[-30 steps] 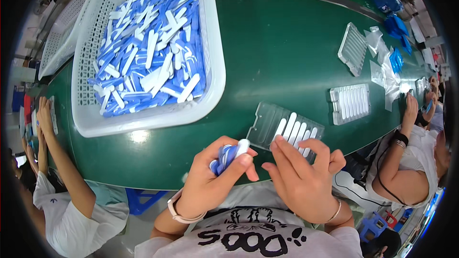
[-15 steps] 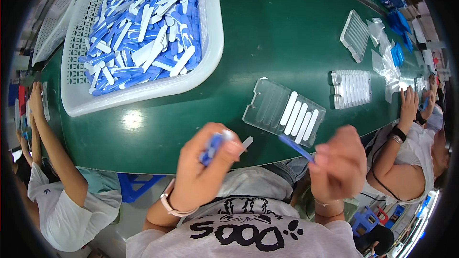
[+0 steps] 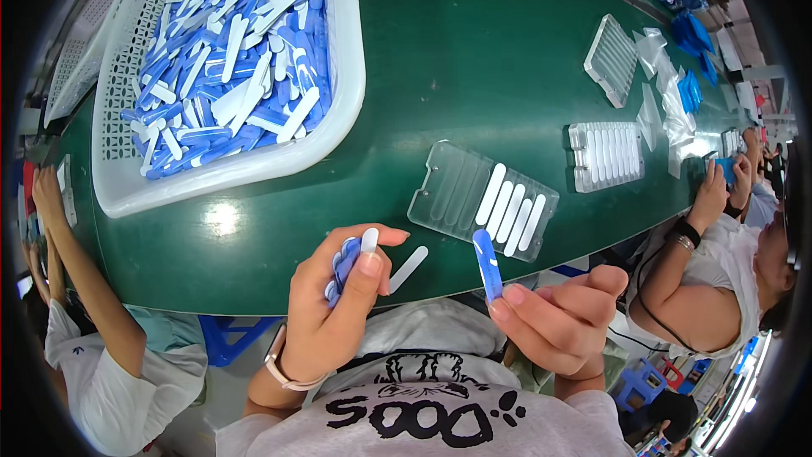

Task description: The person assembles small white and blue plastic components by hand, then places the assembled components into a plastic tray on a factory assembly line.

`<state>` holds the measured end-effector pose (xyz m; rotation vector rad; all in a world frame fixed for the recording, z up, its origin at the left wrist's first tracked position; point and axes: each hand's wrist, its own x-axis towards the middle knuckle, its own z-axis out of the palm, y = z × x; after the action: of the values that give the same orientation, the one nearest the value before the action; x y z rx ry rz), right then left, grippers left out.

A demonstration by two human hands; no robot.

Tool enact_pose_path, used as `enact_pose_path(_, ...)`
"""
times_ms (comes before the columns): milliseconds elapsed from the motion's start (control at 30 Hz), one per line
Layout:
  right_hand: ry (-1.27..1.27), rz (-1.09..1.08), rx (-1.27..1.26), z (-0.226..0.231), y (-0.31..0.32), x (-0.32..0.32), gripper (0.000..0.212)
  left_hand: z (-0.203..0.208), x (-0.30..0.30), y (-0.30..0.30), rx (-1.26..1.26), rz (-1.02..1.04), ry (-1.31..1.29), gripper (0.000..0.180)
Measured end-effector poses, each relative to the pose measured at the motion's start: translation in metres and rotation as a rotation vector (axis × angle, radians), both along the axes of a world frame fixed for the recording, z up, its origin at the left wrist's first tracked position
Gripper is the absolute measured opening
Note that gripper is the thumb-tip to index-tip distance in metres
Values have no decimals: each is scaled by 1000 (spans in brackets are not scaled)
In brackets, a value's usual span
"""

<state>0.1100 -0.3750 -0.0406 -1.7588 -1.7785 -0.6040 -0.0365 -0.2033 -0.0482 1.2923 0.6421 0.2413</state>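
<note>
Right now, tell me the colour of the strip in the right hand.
Blue, in the head view: strip, right hand.

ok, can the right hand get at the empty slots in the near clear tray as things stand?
Probably yes. The right hand holds a blue strip just short of the clear tray. Its left slots are bare, and nothing lies between. The loose white strip is off to the side.

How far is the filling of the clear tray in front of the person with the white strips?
Done: five white strips lie side by side in the right part of the clear tray. In hand: the right hand holds one blue strip, and the left hand holds a small bundle of strips. Left: the tray's left slots look empty, one white strip lies loose on the green table, and the white basket is full.
</note>
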Motion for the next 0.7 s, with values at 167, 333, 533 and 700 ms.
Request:
enact_pose_path(167, 140, 66, -20, 4, 14, 8, 12, 0, -2, 4, -11, -24, 24, 26)
enact_pose_path(333, 1033, -58, 78, -1, 34, 18, 8, 3, -1, 4, -77, -42, 40, 26)
enact_pose_path(533, 994, -69, -537, 23, 68, 48, 4, 4, -5, 5, -204, 51, 0, 25)
enact_pose_path(700, 558, 64, -781, 21, 90, 65, 14, -2, -5, 1, -116, 140, -75, 18)
